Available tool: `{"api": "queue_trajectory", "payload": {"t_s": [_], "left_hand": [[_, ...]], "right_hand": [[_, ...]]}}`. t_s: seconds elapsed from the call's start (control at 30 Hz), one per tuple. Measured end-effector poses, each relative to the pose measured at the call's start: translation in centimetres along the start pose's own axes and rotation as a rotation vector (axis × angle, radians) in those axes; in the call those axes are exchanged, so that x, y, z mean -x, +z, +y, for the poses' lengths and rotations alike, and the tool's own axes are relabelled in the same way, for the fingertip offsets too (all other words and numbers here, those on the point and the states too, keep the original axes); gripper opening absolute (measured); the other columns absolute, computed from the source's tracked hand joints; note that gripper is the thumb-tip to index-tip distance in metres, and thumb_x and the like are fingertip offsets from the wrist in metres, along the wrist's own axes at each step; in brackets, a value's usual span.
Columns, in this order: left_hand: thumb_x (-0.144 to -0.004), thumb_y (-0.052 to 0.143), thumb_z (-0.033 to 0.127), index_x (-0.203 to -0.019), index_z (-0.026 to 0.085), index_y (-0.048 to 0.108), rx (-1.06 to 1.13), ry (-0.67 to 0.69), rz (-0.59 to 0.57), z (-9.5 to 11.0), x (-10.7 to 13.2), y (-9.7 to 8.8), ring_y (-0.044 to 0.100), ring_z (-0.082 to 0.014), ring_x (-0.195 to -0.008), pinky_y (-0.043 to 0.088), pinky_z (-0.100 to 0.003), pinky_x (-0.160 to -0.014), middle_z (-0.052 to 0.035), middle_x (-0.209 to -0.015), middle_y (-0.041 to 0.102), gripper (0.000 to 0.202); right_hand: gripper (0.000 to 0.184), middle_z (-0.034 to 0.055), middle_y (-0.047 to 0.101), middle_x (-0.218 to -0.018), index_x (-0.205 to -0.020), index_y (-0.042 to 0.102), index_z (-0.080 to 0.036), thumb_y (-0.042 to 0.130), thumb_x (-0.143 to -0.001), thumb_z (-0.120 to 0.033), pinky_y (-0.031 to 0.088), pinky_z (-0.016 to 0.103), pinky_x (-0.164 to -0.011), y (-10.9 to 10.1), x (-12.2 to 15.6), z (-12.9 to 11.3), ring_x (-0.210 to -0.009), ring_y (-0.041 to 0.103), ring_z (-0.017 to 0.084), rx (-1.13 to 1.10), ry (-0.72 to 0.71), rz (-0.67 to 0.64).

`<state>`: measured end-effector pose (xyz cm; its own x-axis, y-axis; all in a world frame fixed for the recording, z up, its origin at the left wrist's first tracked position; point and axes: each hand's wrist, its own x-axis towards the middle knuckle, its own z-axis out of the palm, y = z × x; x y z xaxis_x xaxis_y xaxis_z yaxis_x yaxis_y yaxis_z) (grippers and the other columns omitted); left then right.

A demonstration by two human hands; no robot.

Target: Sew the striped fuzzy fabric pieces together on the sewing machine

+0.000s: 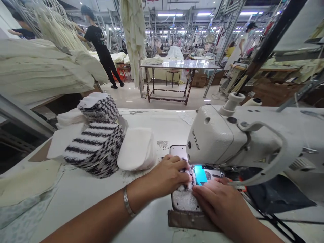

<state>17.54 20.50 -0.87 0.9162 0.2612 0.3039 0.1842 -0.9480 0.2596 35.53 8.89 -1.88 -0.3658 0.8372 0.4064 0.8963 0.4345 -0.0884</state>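
A small fuzzy black-and-white fabric piece lies on the metal bed of the white sewing machine, beside the lit needle area. My left hand grips it from the left with bent fingers, covering much of it. From the right, my right hand has its fingertips pressed together at the fabric's edge, just below a bright blue piece near the needle. Part of the fabric is hidden under my fingers and the machine head.
Left of the machine stand stacks of striped fuzzy pieces and a white fabric stack. Black scissors-like handles lie at the lower right. Cream cloth is piled at the left. A person stands beyond, near a metal-framed table.
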Motion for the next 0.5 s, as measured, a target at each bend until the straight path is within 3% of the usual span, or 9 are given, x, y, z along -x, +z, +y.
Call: {"api": "queue_trajectory", "payload": {"t_s": [0.27,0.5], "left_hand": [[-0.087,0.054,0.027,-0.089,0.027,0.063,-0.058,-0.111,-0.004,0.8,0.0,0.6,0.046,-0.0185,-0.094,0.030,-0.033,-0.073,-0.0007,-0.105,0.056,0.010],[-0.089,0.052,0.030,-0.084,0.024,0.065,0.018,-0.064,-0.072,0.3,-0.6,-0.6,0.048,-0.0174,-0.090,0.033,-0.031,-0.074,-0.0014,-0.104,0.057,0.015]], "right_hand": [[0.032,-0.0012,0.063,-0.067,-0.081,0.060,-0.022,0.031,-0.094,-0.020,0.030,0.026,-0.062,0.0,0.1,0.1,-0.059,0.056,0.012,0.085,0.019,0.061],[0.034,-0.0012,0.064,-0.067,-0.083,0.061,-0.023,0.030,-0.095,-0.021,0.032,0.025,-0.063,0.1,0.0,0.1,-0.059,0.056,0.012,0.093,0.013,0.090]]}}
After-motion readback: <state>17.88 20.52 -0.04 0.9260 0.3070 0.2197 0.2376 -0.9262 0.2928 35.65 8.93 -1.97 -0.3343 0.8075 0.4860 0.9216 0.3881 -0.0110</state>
